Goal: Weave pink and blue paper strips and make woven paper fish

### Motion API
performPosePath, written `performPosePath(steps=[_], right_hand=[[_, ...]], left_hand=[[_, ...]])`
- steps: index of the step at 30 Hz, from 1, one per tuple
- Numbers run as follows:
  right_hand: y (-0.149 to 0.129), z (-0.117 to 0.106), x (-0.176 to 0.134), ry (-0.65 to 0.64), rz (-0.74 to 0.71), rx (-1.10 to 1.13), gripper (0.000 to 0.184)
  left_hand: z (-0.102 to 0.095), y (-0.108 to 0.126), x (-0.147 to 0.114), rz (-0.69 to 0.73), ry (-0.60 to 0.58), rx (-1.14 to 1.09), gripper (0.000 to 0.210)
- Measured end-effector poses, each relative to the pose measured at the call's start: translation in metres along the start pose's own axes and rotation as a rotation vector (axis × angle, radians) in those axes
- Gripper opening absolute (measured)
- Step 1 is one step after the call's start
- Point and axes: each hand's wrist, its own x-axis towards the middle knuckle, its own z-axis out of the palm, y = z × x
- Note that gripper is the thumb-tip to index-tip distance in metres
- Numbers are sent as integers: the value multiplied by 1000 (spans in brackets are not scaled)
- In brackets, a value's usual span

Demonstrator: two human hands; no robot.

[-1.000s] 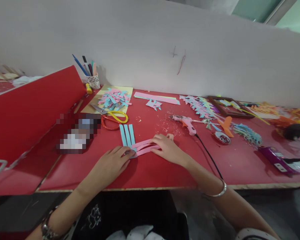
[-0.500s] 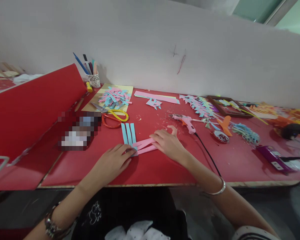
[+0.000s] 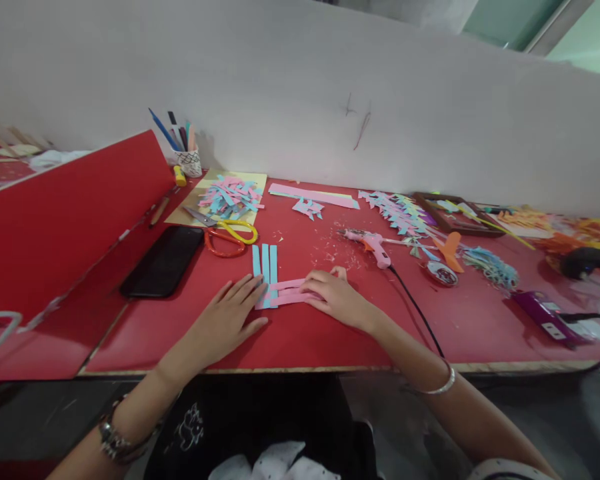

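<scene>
Blue paper strips (image 3: 266, 261) stand side by side, crossed by pink paper strips (image 3: 289, 291) that run to the right. My left hand (image 3: 230, 320) lies flat with fingers spread, its fingertips on the left edge of the crossing. The thumb rests on the red tabletop. At the pink strips' right end, my right hand (image 3: 337, 298) has its fingers bent over them, and its palm side is hidden. Scissors (image 3: 225, 237) with a red and a yellow handle loop lie behind my left hand. A pink glue gun (image 3: 373, 245) rests behind my right hand.
A black phone (image 3: 163, 263) lies at the left, by a raised red board (image 3: 80, 220). Cut paper pieces (image 3: 230, 195) are heaped at the back. The glue gun's cord (image 3: 415, 307) runs to the front edge. A purple power strip (image 3: 547, 319) sits at the right.
My left hand has flattened, its fingers spreading and shifting slightly left. The woven strips have straightened and moved slightly right. The pink strips lie closer together. My right hand stays at their end.
</scene>
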Motion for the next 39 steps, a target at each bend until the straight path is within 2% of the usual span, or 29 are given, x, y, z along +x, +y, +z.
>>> performPosePath(steps=[5, 10, 12, 15, 19, 22, 24, 27, 30, 32, 34, 37, 39], right_hand=[[0, -4, -1, -6, 43, 62, 9], [1, -18, 0, 10, 102, 210, 12], [-2, -25, 5, 19, 118, 259, 15], [-11, -34, 15, 19, 120, 337, 20], [-19, -37, 25, 16, 84, 438, 21], [-5, -36, 23, 94, 91, 494, 27], [12, -37, 17, 190, 151, 520, 33], [41, -42, 5, 352, 334, 283, 28], [61, -49, -9, 422, 580, -52, 18], [70, -50, -17, 438, 759, -258, 22], [77, -47, -22, 415, 900, -383, 35], [86, -41, -24, 298, 992, -390, 45], [92, -37, -23, 199, 991, -351, 44]], left_hand=[[3, -3, -2, -1, -36, -31, 50], [-6, 1, 4, -14, 123, -91, 44], [-13, 9, 13, -23, 150, -140, 40], [-23, 24, 30, -85, 40, -210, 34], [-30, 37, 44, -252, -91, -134, 35], [-30, 38, 47, -344, -120, -85, 31], [-31, 35, 46, -387, -142, -106, 31], [-32, 30, 43, -417, -170, -223, 36], [-31, 27, 38, -463, -113, -308, 37], [-31, 25, 32, -499, -75, -303, 36], [-32, 17, 23, -486, -65, -332, 36], [-42, -10, 6, -398, 14, -456, 42], [-52, -38, -7, -506, 165, -403, 44]])
